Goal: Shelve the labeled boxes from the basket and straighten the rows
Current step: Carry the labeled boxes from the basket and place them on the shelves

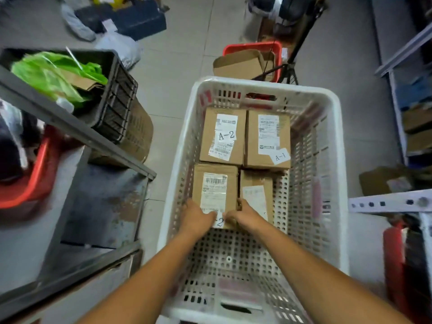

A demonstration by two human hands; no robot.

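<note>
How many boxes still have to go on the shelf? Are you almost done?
Not yet. The near half of the white basket is bare. Four boxes are still inside. Both hands, left hand and right hand, grip the near-left box. Waiting are the A-2 box, the A-1 box and the near-right box. Row straightening can't be judged from here.

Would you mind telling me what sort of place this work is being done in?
Probably a parcel stockroom or small warehouse: cardboard boxes with shipping labels, such as the A-1 box, sit in a white plastic basket between metal shelving on a tiled floor.
</note>
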